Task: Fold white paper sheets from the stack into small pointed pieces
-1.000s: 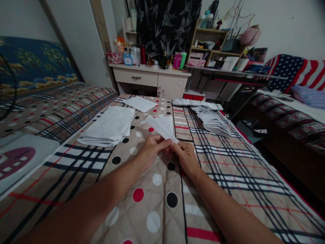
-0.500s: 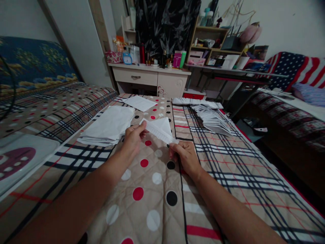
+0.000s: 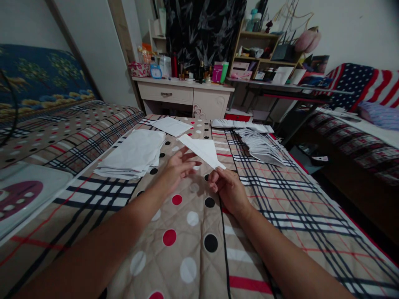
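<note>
A folded white sheet of paper, roughly triangular, is raised over the patterned bedspread. Its lower right corner is pinched between the thumb and fingers of my right hand. My left hand is off the paper, just below its left edge, with fingers apart and nothing in them. Left of that hand lies a stack of white paper sheets. Beyond it is a separate white sheet. To the right, a fanned pile of folded papers rests near a long white bundle.
At the bed's far end stands a white dresser crowded with bottles and a blue clock. A desk with shelves is at the back right. A white item with a purple oval lies at the left.
My left hand has let go of the paper's left end and dropped slightly, its fingers spreading. The paper's left end has risen and turned while my right hand keeps its corner.
</note>
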The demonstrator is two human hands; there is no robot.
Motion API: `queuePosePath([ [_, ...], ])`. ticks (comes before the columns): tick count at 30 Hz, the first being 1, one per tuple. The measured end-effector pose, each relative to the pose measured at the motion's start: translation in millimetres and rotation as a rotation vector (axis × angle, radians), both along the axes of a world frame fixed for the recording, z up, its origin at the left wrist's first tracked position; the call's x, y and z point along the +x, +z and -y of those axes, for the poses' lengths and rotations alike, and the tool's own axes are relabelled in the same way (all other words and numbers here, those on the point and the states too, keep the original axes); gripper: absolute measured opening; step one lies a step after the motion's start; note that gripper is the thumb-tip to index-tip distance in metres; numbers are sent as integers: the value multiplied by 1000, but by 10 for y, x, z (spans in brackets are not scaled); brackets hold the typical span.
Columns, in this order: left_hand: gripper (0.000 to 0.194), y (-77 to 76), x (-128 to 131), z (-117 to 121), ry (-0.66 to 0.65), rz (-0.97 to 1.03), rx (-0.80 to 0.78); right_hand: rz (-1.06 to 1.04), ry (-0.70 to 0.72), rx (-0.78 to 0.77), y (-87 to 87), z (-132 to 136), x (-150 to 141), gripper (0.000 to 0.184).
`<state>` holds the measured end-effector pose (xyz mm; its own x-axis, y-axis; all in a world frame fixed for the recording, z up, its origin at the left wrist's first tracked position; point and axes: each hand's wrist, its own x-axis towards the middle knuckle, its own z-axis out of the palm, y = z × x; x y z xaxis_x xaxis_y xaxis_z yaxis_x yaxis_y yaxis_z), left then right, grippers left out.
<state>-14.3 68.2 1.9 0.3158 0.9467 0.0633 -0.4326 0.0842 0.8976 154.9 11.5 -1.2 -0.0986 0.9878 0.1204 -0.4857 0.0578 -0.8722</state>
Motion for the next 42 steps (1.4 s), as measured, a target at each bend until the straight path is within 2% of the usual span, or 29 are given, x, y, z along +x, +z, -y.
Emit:
queuePosePath([
  [3, 81, 89, 129, 162, -82, 29, 99, -93, 143, -87, -6, 8, -7, 31],
  [7, 83, 125, 102, 193, -36, 74, 135, -168, 253, -158, -12, 7, -3, 30],
  [16, 69, 104, 80, 157, -1, 135, 104, -95, 272, -159, -26, 21, -27, 33],
  [20, 59, 98, 84, 143, 80, 146, 93, 6, 298, -158, -50, 21, -33, 34],
  [24, 38, 54, 93, 78, 197, 127, 41, 101, 331, -166, -67, 28, -60, 36],
  [27, 26, 8, 96, 26, 363, -4, 54, 184, 231, -168, -78, 53, -98, 37],
  [30, 19, -13, 83, 4, 449, -182, 109, 342, -7, -62, -86, 81, -125, 32],
  [33, 20, -6, 68, 9, 443, -387, 146, 562, -179, 148, -89, 98, -127, 46],
  [36, 23, 1, 65, 28, 378, -583, 210, 755, -248, 292, -76, 116, -124, 54],
  [39, 24, 13, 74, 68, 342, -738, 347, 864, -315, 370, -58, 130, -124, 46],
  [42, 22, 53, 98, 133, 321, -846, 465, 891, -396, 362, -71, 107, -102, 36],
])
